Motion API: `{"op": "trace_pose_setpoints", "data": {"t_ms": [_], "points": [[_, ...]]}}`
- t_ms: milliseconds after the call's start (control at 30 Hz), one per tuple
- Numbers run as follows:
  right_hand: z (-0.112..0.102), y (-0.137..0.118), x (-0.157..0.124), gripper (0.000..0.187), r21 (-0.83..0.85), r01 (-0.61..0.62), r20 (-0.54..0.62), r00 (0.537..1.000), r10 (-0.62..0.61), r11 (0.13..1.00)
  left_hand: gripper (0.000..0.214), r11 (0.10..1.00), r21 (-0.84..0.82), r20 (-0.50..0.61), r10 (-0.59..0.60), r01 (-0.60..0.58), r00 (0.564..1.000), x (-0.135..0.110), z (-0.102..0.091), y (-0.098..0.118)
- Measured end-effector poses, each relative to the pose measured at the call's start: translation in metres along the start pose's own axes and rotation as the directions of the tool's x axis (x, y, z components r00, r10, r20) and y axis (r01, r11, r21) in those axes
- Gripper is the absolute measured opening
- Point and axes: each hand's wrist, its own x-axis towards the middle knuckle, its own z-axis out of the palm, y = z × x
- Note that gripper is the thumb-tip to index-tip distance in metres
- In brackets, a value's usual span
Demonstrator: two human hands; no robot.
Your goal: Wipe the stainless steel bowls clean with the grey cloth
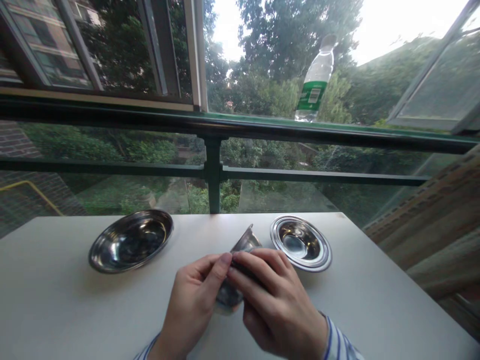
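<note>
Above the white table point(240, 335), both hands hold a small shiny metal bowl point(228, 294) tipped on its side. My left hand point(200, 292) is closed on its near left edge, thumb on top. My right hand point(275, 297) curls over it from the right, with the fingers covering much of the bowl. Something dark shows between the right fingers, and I cannot tell whether it is part of the bowl. To the left lies a large oval metal dish point(131, 241). A round wide-rimmed metal bowl point(301, 243) sits just beyond my right hand.
Behind the table runs a dark green railing point(213, 175) in front of window glass. A clear plastic bottle with a green label point(313, 95) stands on the ledge above the rail. At the right hangs a brownish curtain point(435, 230).
</note>
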Motion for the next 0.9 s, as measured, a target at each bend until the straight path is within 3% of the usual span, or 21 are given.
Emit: {"op": "trace_pose_setpoints", "data": {"t_ms": [133,267,333,400,533,667,733,800,900], "points": [[0.004,0.017,-0.006,0.039,0.079,-0.151,-0.053,0.986,0.155,0.985,0.034,1.000,-0.005,-0.020,-0.010,0.010,1.000,-0.002,0.003,0.000],[0.008,0.043,-0.011,0.037,0.266,-0.403,-0.093,0.894,0.439,0.876,0.038,0.997,-0.056,-0.109,-0.059,0.054,0.992,-0.007,0.009,0.007],[0.008,0.047,-0.011,0.036,0.317,-0.458,-0.090,0.857,0.507,0.831,0.039,0.994,-0.081,-0.152,-0.088,0.077,0.984,-0.007,0.010,0.010],[0.007,0.043,-0.010,0.037,0.299,-0.432,-0.095,0.874,0.477,0.851,0.039,0.991,-0.096,-0.147,-0.103,0.090,0.984,-0.006,0.009,0.010],[0.001,0.014,-0.007,0.039,0.123,-0.213,-0.082,0.971,0.224,0.969,0.039,0.987,-0.129,-0.053,-0.102,0.094,0.993,-0.001,0.003,0.003],[-0.001,-0.001,-0.005,0.039,0.019,-0.055,-0.016,0.998,0.055,0.998,0.038,0.985,-0.145,-0.071,-0.103,0.092,0.992,0.002,0.002,-0.001],[0.001,0.005,-0.005,0.039,0.040,-0.077,-0.029,0.996,0.079,0.996,0.039,0.987,-0.131,-0.065,-0.102,0.093,0.993,0.002,0.003,0.001],[0.004,0.019,-0.007,0.039,0.103,-0.170,-0.077,0.981,0.178,0.980,0.041,0.988,-0.117,-0.044,-0.108,0.102,0.993,0.001,0.005,0.003],[0.008,0.040,-0.010,0.038,0.252,-0.358,-0.114,0.912,0.394,0.899,0.042,0.982,-0.131,-0.072,-0.149,0.139,0.986,-0.001,0.008,0.007]]}}
